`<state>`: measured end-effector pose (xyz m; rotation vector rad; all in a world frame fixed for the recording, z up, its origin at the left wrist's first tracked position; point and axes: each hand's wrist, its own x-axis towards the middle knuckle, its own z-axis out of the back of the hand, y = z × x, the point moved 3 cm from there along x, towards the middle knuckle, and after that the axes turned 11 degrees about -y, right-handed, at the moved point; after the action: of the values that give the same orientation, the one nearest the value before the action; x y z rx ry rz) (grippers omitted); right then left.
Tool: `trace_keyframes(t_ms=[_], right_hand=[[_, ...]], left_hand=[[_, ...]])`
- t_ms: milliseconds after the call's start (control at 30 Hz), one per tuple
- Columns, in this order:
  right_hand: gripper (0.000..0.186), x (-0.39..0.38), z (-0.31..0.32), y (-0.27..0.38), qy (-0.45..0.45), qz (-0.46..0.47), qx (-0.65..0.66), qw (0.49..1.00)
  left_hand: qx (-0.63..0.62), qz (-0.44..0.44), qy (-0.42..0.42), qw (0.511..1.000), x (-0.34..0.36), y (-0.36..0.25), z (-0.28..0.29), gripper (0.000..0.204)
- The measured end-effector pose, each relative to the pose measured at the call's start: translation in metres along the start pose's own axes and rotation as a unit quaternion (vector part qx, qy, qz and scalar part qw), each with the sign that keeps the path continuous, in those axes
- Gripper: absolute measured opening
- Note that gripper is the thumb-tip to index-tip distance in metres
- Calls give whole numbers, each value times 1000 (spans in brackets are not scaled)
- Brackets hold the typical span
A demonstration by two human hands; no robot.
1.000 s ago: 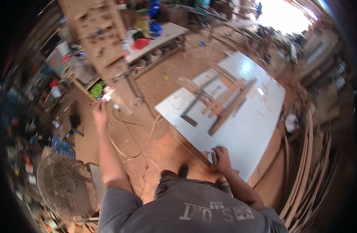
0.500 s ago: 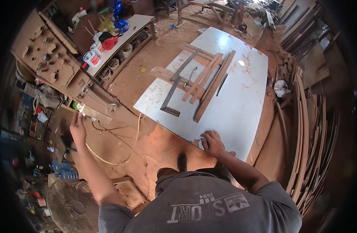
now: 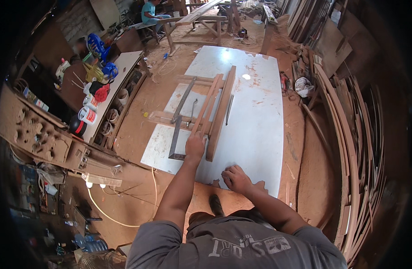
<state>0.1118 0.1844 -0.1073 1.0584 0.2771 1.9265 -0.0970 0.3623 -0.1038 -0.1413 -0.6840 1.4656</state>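
My left hand is closed around the near end of a thin wooden strip, among wooden pieces lying on a white board. To its right lies a thicker wooden batten, with a slim dark rod beyond. On its left are a dark metal try square, a small wrench and a light wooden frame. My right hand rests near the board's front edge, fingers curled under; whether anything is in them is hidden.
At left stands a bench carrying white tubs and bags. A holed wooden rack is nearer, with a pale cable on the floor. Long timber strips lean at right. Far back, a person sits by a trestle.
My left hand has swung from the switch end by the rack at left to the wooden strip on the board. My right hand stays near the front edge. The view has shifted.
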Motion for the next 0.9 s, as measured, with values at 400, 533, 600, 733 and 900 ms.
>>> trace_keyframes(t_ms=[400,533,600,733,900], right_hand=[[18,-5,-5,-9,2,4,-20,1000],[15,-9,-7,-12,-2,-3,-10,1000],[13,-10,-8,-14,4,-6,-1,1000],[22,7,-7,-22,92,-217,48,971],[56,70,50,1,-182,-360,543,736]], left_hand=[[-458,394,266,751,-33,39,28,40],[-554,407,229,690,-88,30,58,39],[-576,416,213,671,-117,24,77,39],[-533,290,251,754,-160,6,113,41],[-562,266,260,739,-202,-25,118,32]])
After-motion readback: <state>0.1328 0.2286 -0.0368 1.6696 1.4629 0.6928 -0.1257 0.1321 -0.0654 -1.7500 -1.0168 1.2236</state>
